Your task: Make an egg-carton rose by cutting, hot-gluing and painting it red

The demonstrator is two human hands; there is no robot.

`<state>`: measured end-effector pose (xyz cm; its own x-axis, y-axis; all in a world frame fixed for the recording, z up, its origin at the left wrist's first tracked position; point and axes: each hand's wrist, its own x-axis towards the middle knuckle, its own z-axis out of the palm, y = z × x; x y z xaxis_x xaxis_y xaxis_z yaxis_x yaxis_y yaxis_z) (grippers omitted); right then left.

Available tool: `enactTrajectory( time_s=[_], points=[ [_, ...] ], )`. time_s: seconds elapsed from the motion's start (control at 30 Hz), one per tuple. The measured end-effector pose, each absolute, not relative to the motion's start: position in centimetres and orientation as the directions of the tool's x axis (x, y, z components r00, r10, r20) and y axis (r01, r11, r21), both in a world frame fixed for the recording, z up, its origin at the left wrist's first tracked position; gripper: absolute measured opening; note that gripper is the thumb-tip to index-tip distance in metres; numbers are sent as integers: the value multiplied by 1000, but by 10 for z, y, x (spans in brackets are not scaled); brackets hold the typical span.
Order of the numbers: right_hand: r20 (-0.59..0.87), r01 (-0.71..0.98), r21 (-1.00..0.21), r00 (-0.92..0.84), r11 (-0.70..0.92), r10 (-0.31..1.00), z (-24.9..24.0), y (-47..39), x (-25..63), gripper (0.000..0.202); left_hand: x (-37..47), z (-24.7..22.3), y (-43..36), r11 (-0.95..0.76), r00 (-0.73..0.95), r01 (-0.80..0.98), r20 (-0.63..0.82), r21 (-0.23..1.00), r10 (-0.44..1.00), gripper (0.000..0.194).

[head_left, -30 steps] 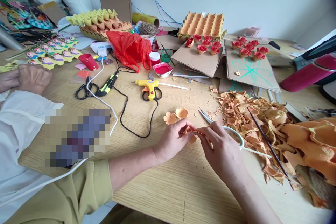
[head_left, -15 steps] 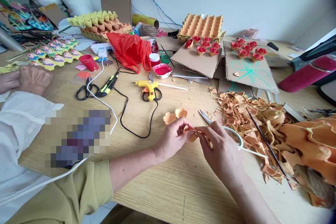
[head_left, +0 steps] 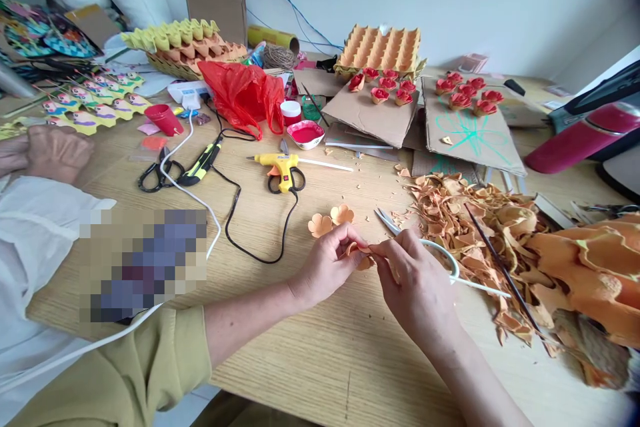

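Observation:
Between my two hands is an orange egg-carton flower piece (head_left: 361,250), mostly hidden by fingers. My left hand (head_left: 330,259) is closed on it with thumb and forefinger, and my right hand (head_left: 415,277) pinches its right edge. Two more cut flower pieces (head_left: 331,219) lie on the table just beyond my left fingers. Scissors with pale handles (head_left: 443,250) lie partly behind my right hand, blades pointing away to the left.
A yellow glue gun (head_left: 281,167) rests on black-handled scissors. Orange carton scraps (head_left: 460,213) and a thin dark brush (head_left: 500,267) lie at right. Red-painted flowers stand on cardboard (head_left: 373,123). A red paint dish (head_left: 305,135) sits behind. Another person's hands (head_left: 55,150) rest at left.
The view has shifted slightly, so everything sits a little further left. My fingers have shifted slightly on the flower piece, both hands staying closed on it.

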<state>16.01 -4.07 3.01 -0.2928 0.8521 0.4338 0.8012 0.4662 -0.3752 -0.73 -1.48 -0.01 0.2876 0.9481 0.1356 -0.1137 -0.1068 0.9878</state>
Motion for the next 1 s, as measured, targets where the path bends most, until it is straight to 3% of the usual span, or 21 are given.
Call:
enactTrajectory(
  time_s=[0.33,0.63,0.83,1.0],
  points=[
    [441,784,-421,-262,456,858,31,-40,158,16,-5,0,-14,-62,244,-161,100,985,965,20],
    [491,827,-283,-310,486,814,32,-42,157,18,-1,2,-14,-46,220,-107,69,993,973,10],
    [405,805,-437,-221,400,887,29,-39,162,10,-4,4,-12,-55,259,-12,57,998,964,1],
    [330,766,-567,-126,303,936,34,-39,165,8,-8,5,-13,-55,255,-28,60,998,965,10]
  ],
)
